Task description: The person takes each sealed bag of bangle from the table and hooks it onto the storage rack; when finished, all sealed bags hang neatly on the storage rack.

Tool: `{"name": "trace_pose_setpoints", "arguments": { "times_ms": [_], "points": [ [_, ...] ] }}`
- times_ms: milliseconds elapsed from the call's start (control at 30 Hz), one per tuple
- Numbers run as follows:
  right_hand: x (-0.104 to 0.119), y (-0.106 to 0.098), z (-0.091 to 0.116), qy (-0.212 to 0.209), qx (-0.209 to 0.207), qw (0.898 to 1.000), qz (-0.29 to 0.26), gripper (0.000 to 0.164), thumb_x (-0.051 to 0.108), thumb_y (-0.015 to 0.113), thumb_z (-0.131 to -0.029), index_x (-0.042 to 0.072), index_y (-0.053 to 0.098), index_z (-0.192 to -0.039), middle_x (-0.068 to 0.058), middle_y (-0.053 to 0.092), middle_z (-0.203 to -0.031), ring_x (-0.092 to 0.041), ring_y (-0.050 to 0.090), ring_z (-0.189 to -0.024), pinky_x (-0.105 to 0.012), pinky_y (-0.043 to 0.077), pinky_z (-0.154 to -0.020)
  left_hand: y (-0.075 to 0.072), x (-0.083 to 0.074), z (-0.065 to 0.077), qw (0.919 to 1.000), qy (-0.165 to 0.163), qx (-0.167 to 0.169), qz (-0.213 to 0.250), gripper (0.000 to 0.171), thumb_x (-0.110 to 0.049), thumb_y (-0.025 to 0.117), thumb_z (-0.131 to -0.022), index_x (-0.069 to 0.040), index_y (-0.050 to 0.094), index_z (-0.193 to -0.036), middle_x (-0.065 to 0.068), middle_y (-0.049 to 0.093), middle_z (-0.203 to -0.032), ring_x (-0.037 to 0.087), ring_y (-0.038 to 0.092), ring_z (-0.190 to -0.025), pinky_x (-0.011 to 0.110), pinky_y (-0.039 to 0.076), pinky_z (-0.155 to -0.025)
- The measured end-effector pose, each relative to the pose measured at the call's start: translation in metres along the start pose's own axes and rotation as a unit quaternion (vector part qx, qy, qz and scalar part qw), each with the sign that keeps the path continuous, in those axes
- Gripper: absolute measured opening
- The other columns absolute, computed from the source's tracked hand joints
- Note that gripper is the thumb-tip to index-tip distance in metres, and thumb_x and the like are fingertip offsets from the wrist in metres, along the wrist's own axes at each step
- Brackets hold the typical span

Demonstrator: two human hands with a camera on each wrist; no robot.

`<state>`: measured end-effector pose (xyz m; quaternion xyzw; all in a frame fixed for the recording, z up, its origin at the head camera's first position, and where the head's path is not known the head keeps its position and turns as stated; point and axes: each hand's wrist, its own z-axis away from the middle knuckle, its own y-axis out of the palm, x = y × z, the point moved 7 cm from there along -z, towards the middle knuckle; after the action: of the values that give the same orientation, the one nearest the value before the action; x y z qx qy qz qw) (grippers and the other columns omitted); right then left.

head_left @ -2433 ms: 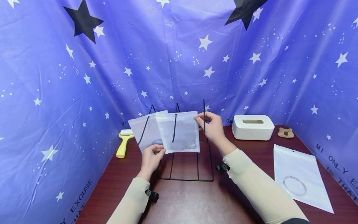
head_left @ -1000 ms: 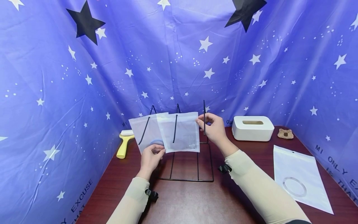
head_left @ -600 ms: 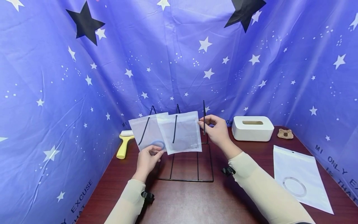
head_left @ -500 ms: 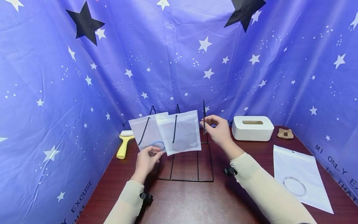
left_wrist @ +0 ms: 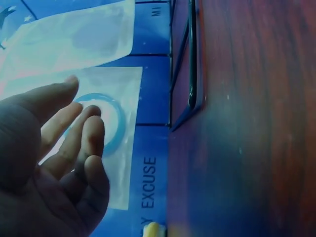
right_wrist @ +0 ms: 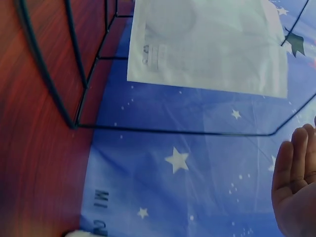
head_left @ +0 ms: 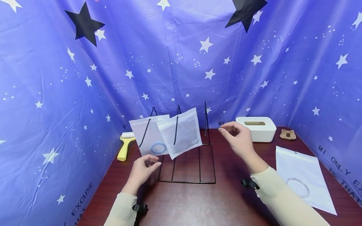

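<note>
A black wire rack (head_left: 200, 163) stands on the table with several prongs rising from it. Two frosted zip bags hang on its prongs. The left bag (head_left: 144, 130) shows a blue ring (head_left: 158, 148) inside near its bottom. In front of its edge hangs the second bag (head_left: 185, 133), tilted with its right side higher. My left hand (head_left: 141, 171) is just below the left bag, fingers loosely bent and holding nothing. To the right of the rack my right hand (head_left: 238, 138) hovers in the air, its fingers loosely curved with nothing between them.
A white tissue box (head_left: 263, 133) sits behind my right hand, beside a small brown bear-face piece (head_left: 287, 134). At the right lies a larger white zip bag (head_left: 302, 169) with a ring in it. A yellow-handled roller (head_left: 123, 150) is left of the rack.
Both hands have let go of the second bag and drawn apart, the left down and left, the right to the right. That bag now tilts, its right side higher.
</note>
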<state>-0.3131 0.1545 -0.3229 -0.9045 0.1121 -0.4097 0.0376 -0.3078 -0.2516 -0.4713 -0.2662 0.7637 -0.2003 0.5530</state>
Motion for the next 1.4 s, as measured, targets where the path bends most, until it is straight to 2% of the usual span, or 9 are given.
{"name": "trace_pose_setpoints", "arguments": {
  "times_ms": [167, 267, 500, 700, 900, 1067, 1233, 1400],
  "points": [
    [0.002, -0.021, 0.016, 0.004, -0.01, 1.0, 0.019, 0.009, -0.009, 0.077, -0.089, -0.009, 0.074, -0.098, -0.02, 0.069, -0.08, -0.008, 0.061, -0.069, -0.018, 0.049, -0.064, 0.001, 0.007, 0.015, 0.9977, -0.022, 0.063, 0.002, 0.034, -0.031, 0.089, -0.086, -0.014, 0.077, -0.112, -0.012, 0.074, -0.093, 0.011, 0.067, -0.078, 0.032, 0.055, -0.073],
    [-0.001, -0.034, 0.027, 0.009, -0.022, 0.999, 0.03, 0.01, -0.011, 0.076, -0.088, -0.008, 0.074, -0.098, -0.016, 0.07, -0.08, -0.007, 0.061, -0.07, -0.016, 0.048, -0.064, 0.003, 0.01, 0.02, 0.9957, -0.028, 0.088, 0.003, 0.037, -0.034, 0.089, -0.086, -0.014, 0.076, -0.115, -0.01, 0.074, -0.095, 0.012, 0.067, -0.076, 0.031, 0.055, -0.071],
    [-0.046, -0.064, 0.047, 0.028, -0.029, 0.998, 0.052, 0.013, -0.007, 0.08, -0.088, -0.003, 0.076, -0.1, -0.008, 0.073, -0.084, -0.004, 0.064, -0.072, -0.015, 0.051, -0.066, 0.01, 0.018, 0.027, 0.9906, -0.039, 0.131, 0.005, 0.043, -0.032, 0.088, -0.087, -0.012, 0.071, -0.121, -0.001, 0.075, -0.105, 0.014, 0.068, -0.075, 0.031, 0.055, -0.07],
    [-0.057, -0.086, 0.064, 0.038, -0.03, 0.994, 0.097, 0.015, -0.006, 0.081, -0.087, -0.001, 0.076, -0.1, -0.006, 0.073, -0.084, -0.003, 0.064, -0.072, -0.014, 0.05, -0.065, 0.02, 0.023, 0.031, 0.9853, -0.036, 0.167, 0.0, 0.052, -0.034, 0.09, -0.085, -0.009, 0.068, -0.125, 0.006, 0.071, -0.115, 0.015, 0.065, -0.084, 0.032, 0.054, -0.07],
    [-0.064, -0.104, 0.072, 0.026, -0.002, 0.989, 0.144, 0.022, -0.01, 0.08, -0.085, 0.0, 0.076, -0.105, -0.01, 0.074, -0.086, -0.003, 0.065, -0.074, -0.012, 0.049, -0.069, 0.026, 0.029, 0.031, 0.9852, -0.047, 0.165, 0.007, 0.055, -0.031, 0.091, -0.084, -0.006, 0.067, -0.126, 0.01, 0.069, -0.116, 0.018, 0.063, -0.08, 0.034, 0.055, -0.057],
    [-0.073, -0.118, 0.077, 0.03, 0.023, 0.987, 0.156, 0.025, -0.007, 0.081, -0.086, 0.006, 0.077, -0.108, -0.008, 0.075, -0.088, -0.003, 0.066, -0.076, -0.014, 0.047, -0.068, 0.032, 0.032, 0.03, 0.9875, -0.044, 0.15, -0.019, 0.056, -0.03, 0.091, -0.084, -0.005, 0.068, -0.128, 0.006, 0.067, -0.11, 0.016, 0.06, -0.075, 0.032, 0.054, -0.055],
    [-0.079, -0.135, 0.083, 0.034, 0.012, 0.986, 0.161, 0.026, -0.008, 0.08, -0.087, 0.008, 0.077, -0.107, -0.008, 0.075, -0.087, -0.004, 0.065, -0.075, -0.015, 0.046, -0.067, 0.036, 0.032, 0.03, 0.9878, -0.032, 0.14, -0.059, 0.059, -0.034, 0.094, -0.08, -0.007, 0.069, -0.127, -0.001, 0.064, -0.104, 0.012, 0.057, -0.073, 0.029, 0.05, -0.063],
    [-0.087, -0.152, 0.083, 0.041, -0.012, 0.984, 0.173, 0.022, -0.007, 0.077, -0.089, 0.004, 0.076, -0.108, -0.009, 0.075, -0.087, -0.001, 0.067, -0.08, -0.012, 0.046, -0.072, 0.035, 0.033, 0.03, 0.9881, -0.028, 0.129, -0.079, 0.06, -0.031, 0.095, -0.078, -0.009, 0.07, -0.128, -0.005, 0.063, -0.101, 0.01, 0.056, -0.071, 0.028, 0.048, -0.065]
  ]
}}
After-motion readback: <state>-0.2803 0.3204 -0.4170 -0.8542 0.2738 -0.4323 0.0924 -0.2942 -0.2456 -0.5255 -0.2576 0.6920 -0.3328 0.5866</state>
